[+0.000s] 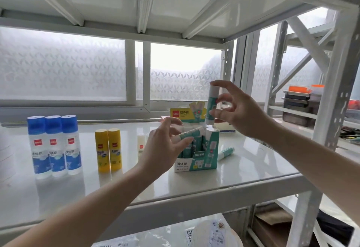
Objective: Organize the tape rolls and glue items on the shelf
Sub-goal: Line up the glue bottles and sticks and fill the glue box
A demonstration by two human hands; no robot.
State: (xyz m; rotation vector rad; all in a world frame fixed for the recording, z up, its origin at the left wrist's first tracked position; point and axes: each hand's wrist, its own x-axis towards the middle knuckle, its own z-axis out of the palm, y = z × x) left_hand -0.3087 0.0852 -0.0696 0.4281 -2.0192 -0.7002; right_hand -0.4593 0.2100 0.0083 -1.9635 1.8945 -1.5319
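Note:
A green-and-white display box (pixel 196 162) of glue sticks stands on the white shelf (pixel 243 168), with several sticks upright inside. My left hand (pixel 165 147) grips one glue stick (pixel 191 132) lying tilted across the box's top. My right hand (pixel 237 110) pinches another glue stick (pixel 212 106) upright, above the box's right side. One loose glue stick (pixel 226 153) lies on the shelf just right of the box. Three blue liquid glue bottles (pixel 53 145) stand at the left, two yellow glue bottles (pixel 108 149) beside them, and a small white glue bottle (pixel 141 142) behind.
A frosted window runs behind the shelf. A white upright post (pixel 331 110) frames the right front corner. Dark trays with orange lids (pixel 302 102) sit on a neighbouring rack at right. Bagged goods (pixel 214 233) lie on the lower shelf. A flat box (pixel 227 129) rests behind the display box.

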